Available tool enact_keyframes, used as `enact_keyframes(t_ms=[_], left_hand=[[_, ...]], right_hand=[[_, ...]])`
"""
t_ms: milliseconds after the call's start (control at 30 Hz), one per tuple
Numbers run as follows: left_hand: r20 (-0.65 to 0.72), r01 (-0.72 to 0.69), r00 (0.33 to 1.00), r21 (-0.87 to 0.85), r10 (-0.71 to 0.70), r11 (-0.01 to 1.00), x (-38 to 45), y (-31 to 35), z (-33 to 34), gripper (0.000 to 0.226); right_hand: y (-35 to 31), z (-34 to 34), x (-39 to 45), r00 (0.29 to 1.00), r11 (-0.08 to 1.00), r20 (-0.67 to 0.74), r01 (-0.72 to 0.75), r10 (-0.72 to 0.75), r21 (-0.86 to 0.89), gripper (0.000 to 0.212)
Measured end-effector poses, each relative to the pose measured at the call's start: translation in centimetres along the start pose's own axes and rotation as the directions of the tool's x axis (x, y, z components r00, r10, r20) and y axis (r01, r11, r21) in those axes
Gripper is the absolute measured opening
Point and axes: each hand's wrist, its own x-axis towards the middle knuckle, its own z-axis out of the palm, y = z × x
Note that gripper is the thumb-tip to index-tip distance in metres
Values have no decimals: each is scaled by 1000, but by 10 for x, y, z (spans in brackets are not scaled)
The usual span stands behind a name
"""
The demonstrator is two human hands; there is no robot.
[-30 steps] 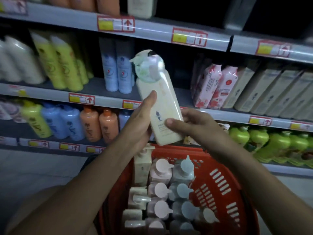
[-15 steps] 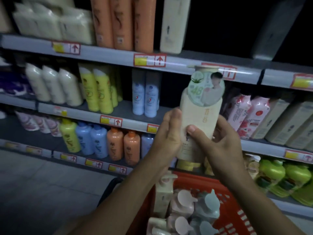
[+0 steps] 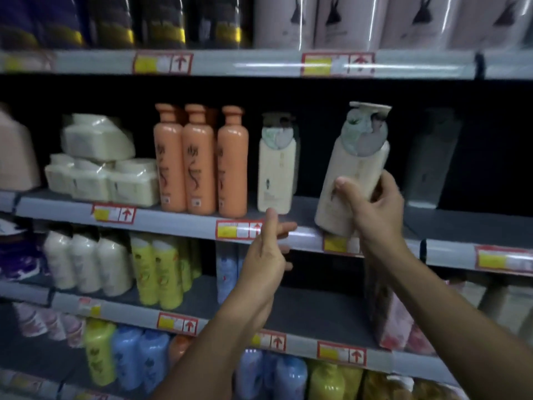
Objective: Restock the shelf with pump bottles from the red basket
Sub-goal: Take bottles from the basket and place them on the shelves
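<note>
At the far left of the middle shelf there is a pale pink container, cut by the picture edge. Next to it lie wrapped cream packs, stacked in a loose pile. To their right stand three orange bottles, upright and touching each other in a row at the front of the shelf. Just beside them stands one cream pump bottle on the shelf, upright, with a round paper tag over its neck.

Below and a little in front of this bottle is the left hand. Its thumb points up and the fingers are loosely bent toward the right; the grip is relaxed and holds nothing. The hand is in front of the shelf edge, near a red and yellow price label.

Further right, the right hand has its grip closed around the lower half of the held pump bottle, with the thumb across the front and the fingers behind. This bottle is cream, with the same round tag at the neck and a flat pump head on top. It leans a little to the right, and its bottom is low at the front edge of the middle shelf, near the bare part of the shelf to the right of the standing bottle. I cannot tell if the bottom touches the shelf.

At the far right, deep in the shadow, stands a dark grey box.
</note>
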Motion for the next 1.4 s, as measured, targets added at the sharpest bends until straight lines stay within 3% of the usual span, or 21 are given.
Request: enact_keyframes(t_ms=[233, 400, 533, 667, 900, 1167, 1233, 1333, 1400], left_hand=[[21, 49, 999, 70, -50, 996, 26, -9, 6, 83], [66, 11, 998, 158, -22, 987, 36, -8, 14, 80], [101, 5, 995, 200, -26, 980, 35, -9, 18, 87], [112, -5, 994, 197, -17, 980, 33, -7, 25, 83], [88, -40, 996, 123, 29, 992, 32, -8, 25, 74], [115, -13, 993, 9, 12, 1000, 46, -5, 20, 77], [108, -3, 994, -53, 8, 999, 51, -1, 19, 87], [100, 29, 995, -118, -18, 993, 61, 1, 19, 118], [111, 47, 993, -131, -33, 990, 62, 3, 18, 123]], right_hand=[[31, 30, 67, 991, 996, 115, -63, 70, -64, 50], [43, 27, 91, 945, 971, 238, -200, 226, -130, 42], [37, 20, 96, 932, 937, 270, -152, 242, -315, 56], [36, 19, 95, 950, 799, 134, -154, 280, -581, 76], [40, 36, 87, 969, 732, 128, -70, 212, -678, 51], [62, 53, 99, 963, 672, 82, -117, 257, -731, 40], [63, 56, 107, 958, 657, 68, -138, 279, -741, 41], [67, 61, 117, 943, 632, 40, -189, 330, -752, 44], [74, 62, 122, 939, 628, 22, -212, 344, -749, 45]])
